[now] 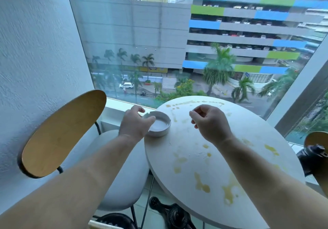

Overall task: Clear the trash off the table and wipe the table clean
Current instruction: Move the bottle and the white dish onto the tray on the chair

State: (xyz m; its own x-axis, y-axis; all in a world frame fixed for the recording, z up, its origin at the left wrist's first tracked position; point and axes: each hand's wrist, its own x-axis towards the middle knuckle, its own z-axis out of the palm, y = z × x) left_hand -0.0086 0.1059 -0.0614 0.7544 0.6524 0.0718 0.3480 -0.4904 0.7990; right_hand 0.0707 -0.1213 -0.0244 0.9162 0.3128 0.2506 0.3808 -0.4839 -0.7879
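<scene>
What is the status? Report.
Left hand grips white round dish at table edge. Right hand curled over table, nothing seen held. Yellow stains unwiped.

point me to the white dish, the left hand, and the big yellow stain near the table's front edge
white round dish point(161, 125): head view, bare inner floor right of the fingers.
left hand point(134, 124): head view, back of the hand.
yellow stain point(227, 192): head view, middle of the blotch.

Soft, cool daylight enters through the window point(177, 42); shadows are faint. Wide-angle bending warps the frame edges, and the whole frame is slightly blurred.
</scene>
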